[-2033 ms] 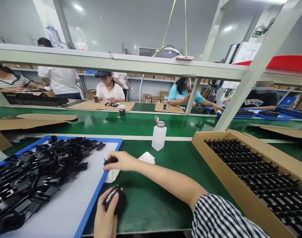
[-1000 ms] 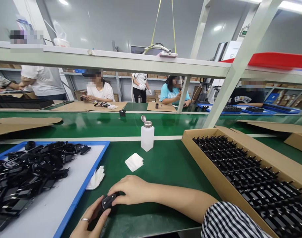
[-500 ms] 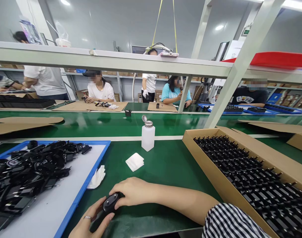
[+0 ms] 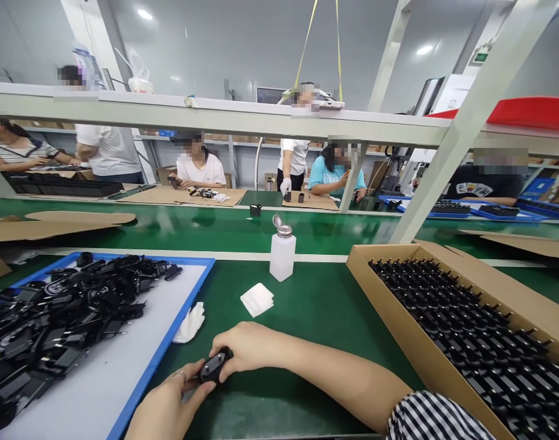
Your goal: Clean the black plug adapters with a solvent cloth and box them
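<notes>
Both my hands grip one small black plastic part (image 4: 215, 365) low over the green bench (image 4: 316, 305). My left hand (image 4: 169, 406), a ring on one finger, closes on its near end. My right hand (image 4: 249, 348) wraps its far end from the right, fingers curled. A blue-rimmed tray (image 4: 169, 318) at my left holds a heap of several similar black parts (image 4: 63, 311). A cardboard box (image 4: 398, 318) at my right carries rows of black parts (image 4: 481, 342) standing upright.
A white dispenser bottle (image 4: 282, 255) with a metal cap stands mid-bench. A folded white cloth (image 4: 258, 299) and a crumpled white cloth (image 4: 190, 324) lie near the tray. Several people work beyond the green conveyor (image 4: 192, 229). A slanted steel post (image 4: 448, 146) rises at right.
Two seconds ago my right hand reached to the tray's edge; it came back to meet my left hand. Both now hold the black part, which has turned between them.
</notes>
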`<control>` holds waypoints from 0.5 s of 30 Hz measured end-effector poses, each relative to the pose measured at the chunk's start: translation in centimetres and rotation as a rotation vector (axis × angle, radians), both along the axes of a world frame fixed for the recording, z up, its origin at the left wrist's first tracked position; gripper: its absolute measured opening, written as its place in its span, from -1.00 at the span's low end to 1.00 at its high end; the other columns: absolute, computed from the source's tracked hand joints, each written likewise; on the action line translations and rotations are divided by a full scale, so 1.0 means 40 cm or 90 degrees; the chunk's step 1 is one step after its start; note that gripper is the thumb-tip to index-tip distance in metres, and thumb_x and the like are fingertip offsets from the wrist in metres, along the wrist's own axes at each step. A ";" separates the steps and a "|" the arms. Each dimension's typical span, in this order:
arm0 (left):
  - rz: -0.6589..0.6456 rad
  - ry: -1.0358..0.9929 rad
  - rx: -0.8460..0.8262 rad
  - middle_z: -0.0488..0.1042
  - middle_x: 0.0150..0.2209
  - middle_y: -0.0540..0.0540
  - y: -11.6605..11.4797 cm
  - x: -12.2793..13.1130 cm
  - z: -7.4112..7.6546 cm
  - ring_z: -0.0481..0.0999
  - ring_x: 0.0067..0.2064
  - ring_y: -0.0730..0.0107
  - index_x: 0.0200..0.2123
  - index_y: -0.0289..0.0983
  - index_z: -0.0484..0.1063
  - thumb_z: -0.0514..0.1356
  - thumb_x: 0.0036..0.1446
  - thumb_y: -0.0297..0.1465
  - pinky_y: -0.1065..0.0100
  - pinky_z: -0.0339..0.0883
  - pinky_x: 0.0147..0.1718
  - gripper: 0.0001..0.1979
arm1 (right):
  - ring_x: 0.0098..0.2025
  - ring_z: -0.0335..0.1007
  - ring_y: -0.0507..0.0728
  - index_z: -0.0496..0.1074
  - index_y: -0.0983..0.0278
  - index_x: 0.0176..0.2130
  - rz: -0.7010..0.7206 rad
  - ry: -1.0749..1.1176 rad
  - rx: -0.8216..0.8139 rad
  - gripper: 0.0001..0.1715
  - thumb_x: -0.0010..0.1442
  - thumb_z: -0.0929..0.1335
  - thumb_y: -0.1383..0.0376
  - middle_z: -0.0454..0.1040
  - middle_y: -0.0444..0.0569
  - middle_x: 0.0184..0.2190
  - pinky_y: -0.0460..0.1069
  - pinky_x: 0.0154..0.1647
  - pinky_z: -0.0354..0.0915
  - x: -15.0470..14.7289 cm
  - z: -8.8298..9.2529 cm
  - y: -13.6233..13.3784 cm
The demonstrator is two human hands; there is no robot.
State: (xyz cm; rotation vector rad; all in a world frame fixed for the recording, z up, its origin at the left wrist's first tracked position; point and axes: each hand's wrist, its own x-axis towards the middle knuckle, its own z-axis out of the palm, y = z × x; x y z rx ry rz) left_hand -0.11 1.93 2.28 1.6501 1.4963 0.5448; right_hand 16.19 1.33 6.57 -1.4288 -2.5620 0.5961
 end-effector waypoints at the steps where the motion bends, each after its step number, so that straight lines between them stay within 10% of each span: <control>1: -0.016 0.012 -0.002 0.49 -0.48 -0.06 0.003 0.000 0.003 0.44 -0.34 0.15 -0.49 -0.17 0.37 0.16 -0.43 -0.23 0.36 0.23 -0.38 -0.71 | -0.42 0.28 -0.01 0.33 0.26 -0.30 0.003 -0.003 -0.004 -0.72 -0.12 0.35 0.27 0.40 -0.18 -0.44 -0.19 -0.59 0.05 -0.001 0.003 0.003; 15: -0.109 0.177 0.075 0.42 -0.62 -0.12 0.005 0.010 0.017 0.40 -0.53 0.12 -0.58 -0.20 0.38 0.10 -0.32 -0.31 0.35 0.10 -0.56 -0.85 | -0.49 0.26 -0.01 0.36 0.24 -0.31 0.039 -0.101 -0.025 -0.70 -0.15 0.36 0.24 0.40 -0.18 -0.51 -0.17 -0.65 0.00 -0.012 0.026 0.022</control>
